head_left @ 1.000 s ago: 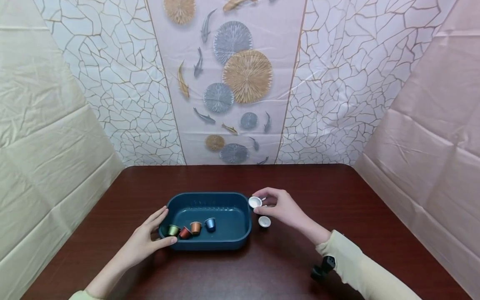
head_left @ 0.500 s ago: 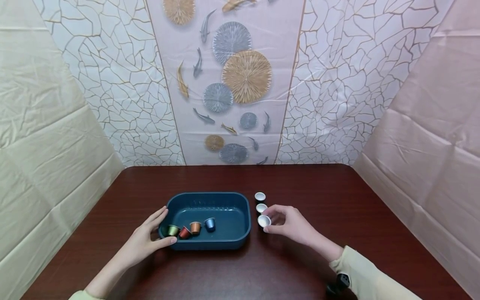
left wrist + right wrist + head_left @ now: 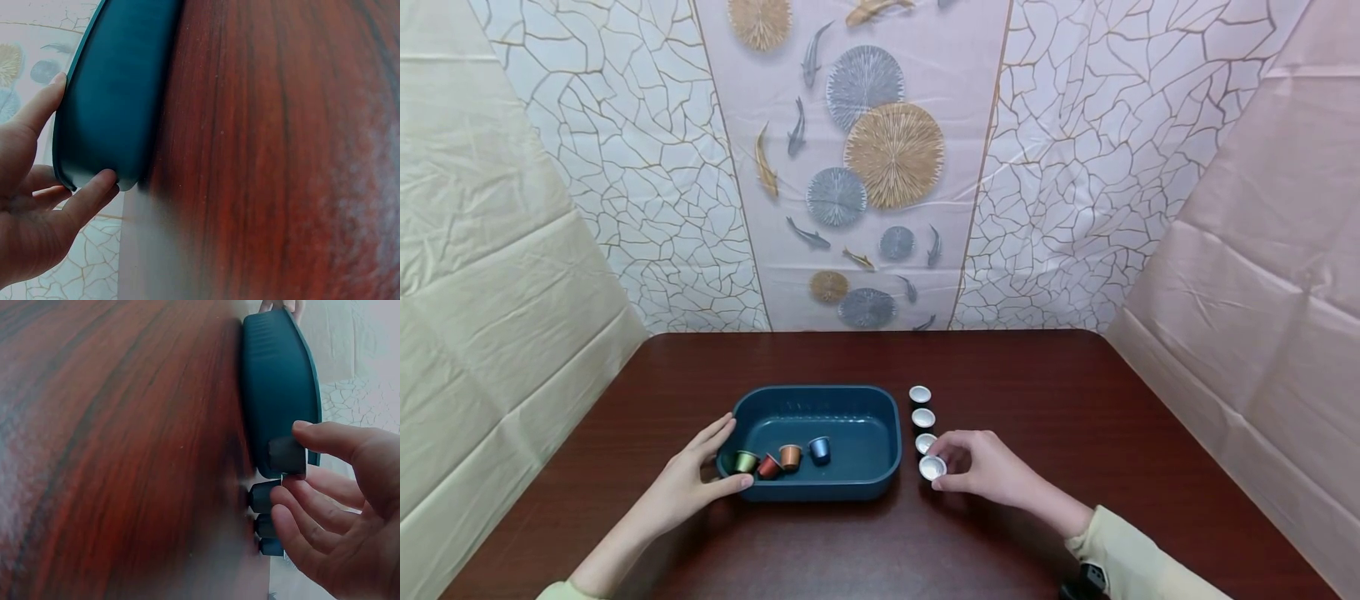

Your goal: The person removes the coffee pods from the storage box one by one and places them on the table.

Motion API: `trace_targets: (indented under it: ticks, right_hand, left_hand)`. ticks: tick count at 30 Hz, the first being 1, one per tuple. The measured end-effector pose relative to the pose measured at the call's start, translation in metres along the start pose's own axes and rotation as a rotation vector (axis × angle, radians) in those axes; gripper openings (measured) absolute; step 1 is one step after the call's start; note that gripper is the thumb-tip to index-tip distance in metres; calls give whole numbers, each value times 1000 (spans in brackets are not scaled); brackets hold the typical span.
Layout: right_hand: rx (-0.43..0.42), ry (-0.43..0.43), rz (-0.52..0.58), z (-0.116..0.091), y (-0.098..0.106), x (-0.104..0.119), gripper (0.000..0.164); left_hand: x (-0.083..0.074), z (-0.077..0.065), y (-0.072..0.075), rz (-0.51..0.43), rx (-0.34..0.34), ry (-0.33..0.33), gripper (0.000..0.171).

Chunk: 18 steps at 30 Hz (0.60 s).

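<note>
My right hand (image 3: pixel 988 471) pinches a dark coffee capsule (image 3: pixel 287 456) between thumb and fingertips, its silver lid facing up in the head view. It is at the near end of a row beside the right end of a teal basin (image 3: pixel 820 492). Behind it stand three more silver-lidded capsules: a far one (image 3: pixel 920 395), a middle one (image 3: pixel 923 418) and a nearer one (image 3: pixel 926 443) partly hidden by my fingers. My left hand (image 3: pixel 685 479) rests on the basin's left end, thumb on the front rim and fingers straight along the side.
Inside the basin lie a green capsule (image 3: pixel 746 462), a red capsule (image 3: pixel 769 466), an orange capsule (image 3: pixel 791 456) and a blue capsule (image 3: pixel 820 450). All stands on a dark red-brown table (image 3: pixel 820 550) with patterned cloth (image 3: pixel 1075 208) behind it.
My right hand has come towards me along the basin's right side, from the far end of the row to the near end. The capsules behind it are now uncovered. My left hand and the basin stay still.
</note>
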State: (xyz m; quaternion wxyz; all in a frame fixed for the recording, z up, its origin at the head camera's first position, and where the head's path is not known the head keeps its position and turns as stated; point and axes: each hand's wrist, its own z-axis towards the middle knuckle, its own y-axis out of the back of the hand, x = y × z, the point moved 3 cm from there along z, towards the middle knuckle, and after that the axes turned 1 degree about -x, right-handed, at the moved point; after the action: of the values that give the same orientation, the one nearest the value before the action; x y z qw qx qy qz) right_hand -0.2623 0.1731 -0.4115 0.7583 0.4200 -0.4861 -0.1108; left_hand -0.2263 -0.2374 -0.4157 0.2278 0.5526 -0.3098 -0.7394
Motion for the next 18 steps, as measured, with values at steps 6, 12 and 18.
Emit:
trace_targets:
  ticks: [6,12,18]
  right_hand:
    - [25,4,-20,-1,-4,-3,25]
    - [59,20,-21,-3,-5,-5,28]
    - [75,24,-30,-3,-7,-7,27]
  left_hand:
    - [1,0,0,-17,5,4,90]
    - [0,1,-1,-16,4,6,89]
    - [0,0,0,-23,1,3,89]
